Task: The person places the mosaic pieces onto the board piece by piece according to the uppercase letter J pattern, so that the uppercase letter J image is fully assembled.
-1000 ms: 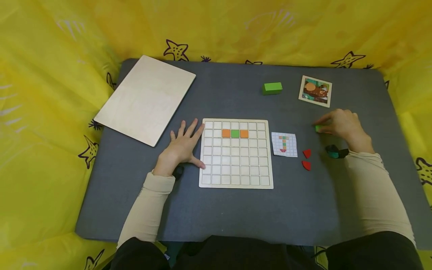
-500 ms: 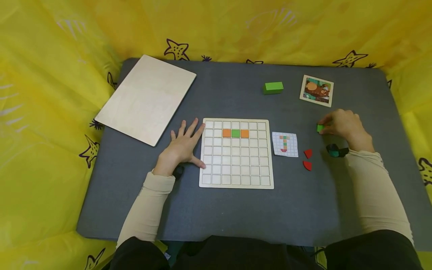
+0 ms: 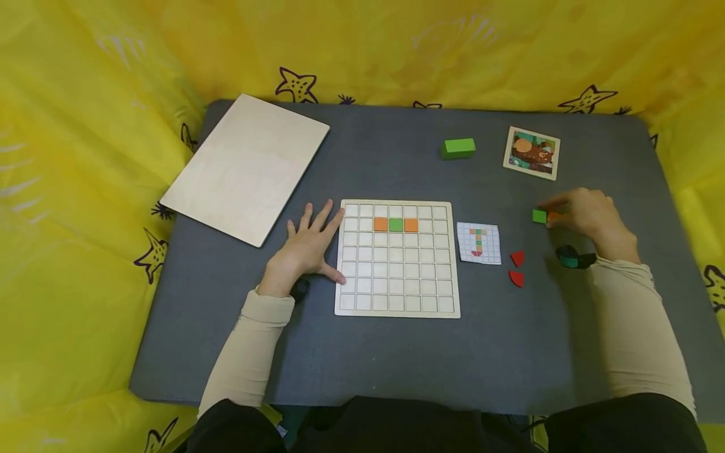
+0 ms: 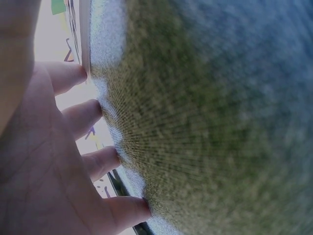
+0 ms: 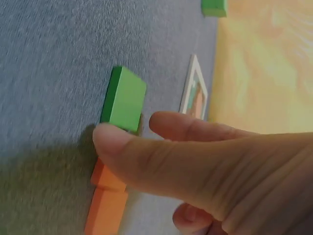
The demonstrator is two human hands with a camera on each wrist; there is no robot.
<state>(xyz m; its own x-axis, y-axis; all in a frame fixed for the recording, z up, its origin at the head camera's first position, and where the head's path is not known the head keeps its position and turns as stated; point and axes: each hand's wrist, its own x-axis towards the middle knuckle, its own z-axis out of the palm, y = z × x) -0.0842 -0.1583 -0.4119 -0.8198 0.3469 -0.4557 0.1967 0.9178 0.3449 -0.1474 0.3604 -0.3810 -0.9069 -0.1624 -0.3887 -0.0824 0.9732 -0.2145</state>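
Observation:
On the left, my left hand (image 3: 303, 251) lies with fingers spread, its fingertips and thumb against the left edge of the cream grid board (image 3: 398, 309). Two orange tiles and one green tile (image 3: 395, 224) sit in a row in the board's second row. My right hand (image 3: 597, 220) is at the right, thumb and index finger apart around small orange blocks (image 5: 108, 208). A green block (image 5: 126, 100) lies just beyond the thumb tip. The thumb partly covers the nearest orange block; firm contact cannot be made out.
A patterned card (image 3: 479, 244) lies beside the board, with two red quarter-round pieces (image 3: 517, 279) to its right. Farther back are a long green block (image 3: 459, 148) and a bear picture (image 3: 531, 153). A plain wooden board (image 3: 249, 170) lies at the back left.
My right hand has drawn slightly to the right from around the green block, which now lies uncovered with orange showing beside it. My left hand stays at the board's edge.

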